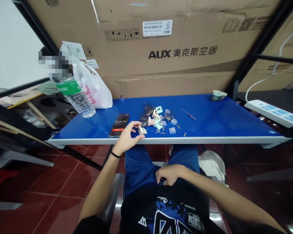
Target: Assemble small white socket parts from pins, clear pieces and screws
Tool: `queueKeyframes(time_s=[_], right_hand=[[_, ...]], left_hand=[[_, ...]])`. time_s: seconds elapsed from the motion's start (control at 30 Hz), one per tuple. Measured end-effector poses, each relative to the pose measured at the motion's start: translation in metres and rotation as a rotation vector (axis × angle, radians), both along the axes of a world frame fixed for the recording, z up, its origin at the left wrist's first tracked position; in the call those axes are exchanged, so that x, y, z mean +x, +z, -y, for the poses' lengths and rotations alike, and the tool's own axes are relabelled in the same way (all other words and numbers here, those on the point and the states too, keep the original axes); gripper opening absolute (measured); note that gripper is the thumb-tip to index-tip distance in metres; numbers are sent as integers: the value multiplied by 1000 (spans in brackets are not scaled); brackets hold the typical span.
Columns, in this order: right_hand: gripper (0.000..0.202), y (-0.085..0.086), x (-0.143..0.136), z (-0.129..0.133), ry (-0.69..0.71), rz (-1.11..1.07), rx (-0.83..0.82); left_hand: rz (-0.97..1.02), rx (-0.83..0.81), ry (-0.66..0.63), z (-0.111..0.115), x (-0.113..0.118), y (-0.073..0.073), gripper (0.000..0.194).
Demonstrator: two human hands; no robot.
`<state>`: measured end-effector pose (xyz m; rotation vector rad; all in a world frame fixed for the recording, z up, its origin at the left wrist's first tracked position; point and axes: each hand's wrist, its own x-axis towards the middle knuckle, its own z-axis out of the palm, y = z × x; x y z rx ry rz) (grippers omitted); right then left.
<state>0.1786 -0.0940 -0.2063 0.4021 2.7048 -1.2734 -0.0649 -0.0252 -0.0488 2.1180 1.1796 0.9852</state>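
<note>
My left hand (130,136) is at the front edge of the blue table, thumb and index finger closed around a small cream plastic piece (142,130). Just beyond it lies a loose pile of small parts: pink pieces (150,121), mint-green pieces (158,124), dark translucent pieces (144,119) and clear plastic pieces (172,130). Several thin brass-coloured strips (162,132) are scattered close by. Down in my lap rests my right hand (169,174), its fingers curled inward with nothing visible in them.
A phone (119,125) showing a timer lies left of the pile. A screwdriver (189,114) is to the right. Farther back stand a water bottle (75,97), a white plastic bag (97,87) and a small wrapped bundle (218,95). A large cardboard box (180,74) rises behind the table; a power strip (273,112) sits right.
</note>
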Motion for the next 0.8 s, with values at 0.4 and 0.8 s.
queueKeyframes(time_s=[0.4,0.8], right_hand=[[18,-13,-6,-16,-235,-34,328],[19,111,37,4,-277,-247,87]], left_hand=[[-27,34,43,-22,16,-3,44],[28,158,100,-19,10,16,51]])
